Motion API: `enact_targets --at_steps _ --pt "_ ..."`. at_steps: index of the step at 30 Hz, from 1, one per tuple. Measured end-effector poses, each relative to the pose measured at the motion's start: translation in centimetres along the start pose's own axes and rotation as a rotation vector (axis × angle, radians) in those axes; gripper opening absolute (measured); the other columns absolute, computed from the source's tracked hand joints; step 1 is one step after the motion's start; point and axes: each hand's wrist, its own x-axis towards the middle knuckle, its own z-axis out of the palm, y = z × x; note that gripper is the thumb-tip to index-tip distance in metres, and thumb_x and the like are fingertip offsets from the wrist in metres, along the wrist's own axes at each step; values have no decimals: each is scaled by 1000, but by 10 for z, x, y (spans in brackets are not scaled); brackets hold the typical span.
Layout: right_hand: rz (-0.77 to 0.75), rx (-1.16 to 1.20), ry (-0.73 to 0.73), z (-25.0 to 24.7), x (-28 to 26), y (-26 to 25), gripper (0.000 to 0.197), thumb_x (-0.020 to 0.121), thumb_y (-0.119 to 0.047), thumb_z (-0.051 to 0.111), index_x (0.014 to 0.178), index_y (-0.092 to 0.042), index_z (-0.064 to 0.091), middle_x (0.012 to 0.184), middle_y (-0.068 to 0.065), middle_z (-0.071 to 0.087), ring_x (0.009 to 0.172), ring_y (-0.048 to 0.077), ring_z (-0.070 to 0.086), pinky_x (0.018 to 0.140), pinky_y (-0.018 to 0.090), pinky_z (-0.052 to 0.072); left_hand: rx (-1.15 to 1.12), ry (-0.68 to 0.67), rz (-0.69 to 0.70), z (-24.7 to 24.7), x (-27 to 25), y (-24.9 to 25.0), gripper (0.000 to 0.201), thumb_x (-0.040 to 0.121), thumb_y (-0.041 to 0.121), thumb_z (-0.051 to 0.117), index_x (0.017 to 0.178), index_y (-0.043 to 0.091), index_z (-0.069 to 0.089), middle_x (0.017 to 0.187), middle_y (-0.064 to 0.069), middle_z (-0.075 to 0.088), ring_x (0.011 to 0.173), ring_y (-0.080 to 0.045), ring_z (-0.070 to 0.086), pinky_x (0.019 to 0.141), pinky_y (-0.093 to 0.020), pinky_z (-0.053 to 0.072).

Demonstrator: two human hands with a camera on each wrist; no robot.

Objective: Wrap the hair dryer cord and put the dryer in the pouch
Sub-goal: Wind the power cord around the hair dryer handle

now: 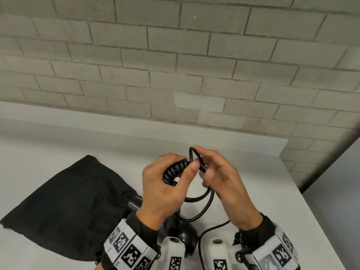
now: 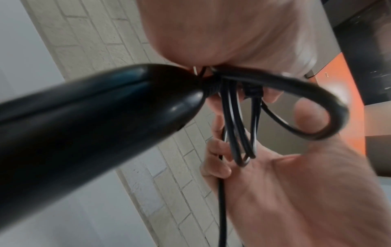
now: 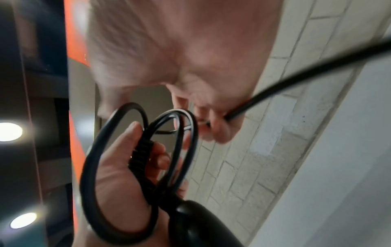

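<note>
Above the white table [image 1: 272, 188], my left hand [image 1: 185, 165] grips the ribbed cord end of the black hair dryer [image 1: 185, 238], which hangs below my wrists. Gathered loops of the black cord [image 1: 208, 199] sit against that ribbed end. My right hand [image 1: 202, 160] pinches a cord loop at the top, beside my left thumb. In the left wrist view the dryer handle [image 2: 95, 117] fills the left side and several loops [image 2: 237, 133] hang over my right palm [image 2: 296, 192]. In the right wrist view the free cord [image 3: 296, 75] runs from my right fingers [image 3: 217, 130] towards the upper right.
The black fabric pouch [image 1: 68, 207] lies flat on the table left of my hands, its mouth near my left wrist. A grey brick wall [image 1: 175, 65] stands behind the table. The table's right edge [image 1: 303, 193] drops off close to my right arm.
</note>
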Motion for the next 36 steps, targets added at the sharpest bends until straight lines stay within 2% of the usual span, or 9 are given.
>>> enact_targets --at_steps 4,7,11,15,18,22,28,31,36 --pt "55 61 -144 -2 -10 12 73 87 -4 70 148 -25 36 106 7 61 78 18 55 78 30 52 -43 -10 -74 -2 1 1 24 87 36 67 75 15 67 62 2 64 57 -16 62 59 -31 52" --pt "66 163 -128 -12 -10 13 67 90 7 60 147 -20 37 93 8 65 79 21 61 63 27 52 -46 -50 -160 -8 5 2 27 86 42 66 75 17 68 60 -4 62 56 -19 58 56 -28 48" --pt "29 173 -100 -19 -8 9 62 90 9 58 143 -20 42 89 9 65 76 23 63 58 27 51 -20 -164 -200 -15 10 4 27 86 45 64 80 19 69 63 -2 66 58 -10 61 58 -19 48" --pt "5 161 -63 -22 -11 8 60 91 8 57 141 -22 45 87 8 64 76 21 63 57 27 50 10 -371 -257 -26 19 12 23 89 47 64 87 25 70 72 -3 68 68 -22 64 61 -33 52" --pt "-18 119 -28 -19 -14 6 57 92 6 55 141 -22 46 86 7 63 74 19 60 56 27 49 23 -456 -263 -33 23 17 17 94 39 63 87 25 69 74 1 68 70 -17 65 67 -32 52" --pt "-41 -45 54 -10 -14 2 43 99 -9 51 137 -28 51 82 3 62 71 15 55 60 24 46 24 -358 -234 -23 11 20 23 93 47 58 81 28 61 59 2 55 55 -9 52 54 -26 44" --pt "-112 -274 108 3 -8 -5 26 102 -18 50 121 -28 64 81 -6 65 80 12 62 75 27 50 0 -202 -128 -12 -1 15 33 93 54 54 81 25 60 56 -6 53 49 -21 48 49 -37 44" --pt "-121 -301 111 2 -5 -6 22 101 -18 52 112 -27 68 91 -10 67 87 11 63 76 25 50 28 -169 -67 -11 0 13 32 94 60 49 82 32 59 56 0 54 48 -16 50 48 -34 45" --pt "-50 -218 11 -5 -2 -3 19 101 -20 50 104 -18 69 78 -19 61 74 2 56 72 18 44 44 -148 -55 -7 0 10 24 95 54 51 91 31 59 61 17 58 52 -3 52 52 -19 44"
